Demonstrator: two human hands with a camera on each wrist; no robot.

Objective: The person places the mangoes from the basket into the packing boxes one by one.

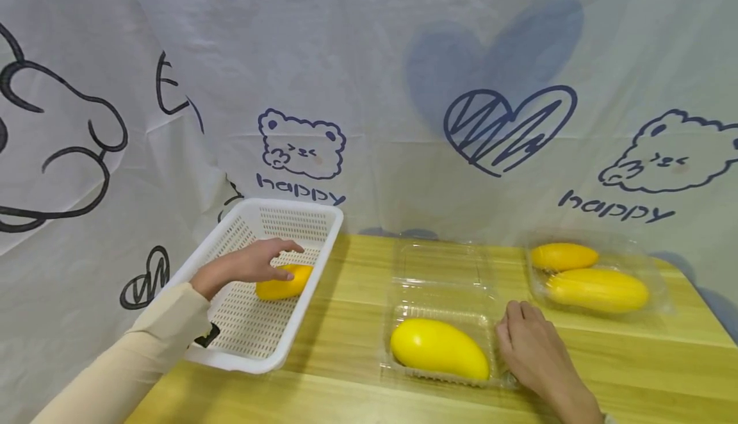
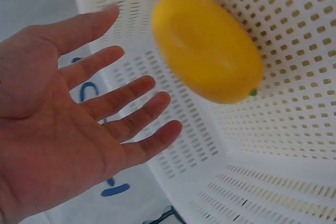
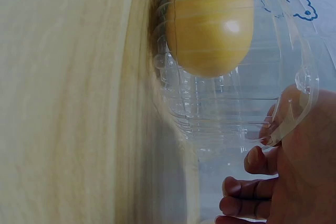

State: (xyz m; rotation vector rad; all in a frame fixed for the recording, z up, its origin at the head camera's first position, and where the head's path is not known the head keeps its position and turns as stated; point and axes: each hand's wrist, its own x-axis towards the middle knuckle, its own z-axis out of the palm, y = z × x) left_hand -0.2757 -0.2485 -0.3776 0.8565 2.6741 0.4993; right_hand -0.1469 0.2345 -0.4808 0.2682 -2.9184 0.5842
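Over the white basket (image 1: 308, 331), my left hand (image 1: 259, 260) has its fingers spread above a yellow mango (image 1: 280, 283). In the left wrist view, a gap shows between the left fingers (image 2: 139, 121) and that mango (image 2: 207, 48). My right hand (image 1: 533, 347) is at the right edge of an open clear plastic box (image 1: 441, 309), its fingers bent. The right wrist view shows the thumb behind the box's rim (image 3: 294, 119), holding it at the corner. One mango (image 1: 438, 347) lies in this box, its lid (image 1: 441, 264) folded back.
Another clear plastic box (image 1: 628, 260) with two yellow mangoes (image 1: 596, 289) stands at the back right of the wooden table (image 1: 346, 373). Behind the table hangs a printed cloth (image 1: 380, 91). The basket's raised walls surround the left hand's area.
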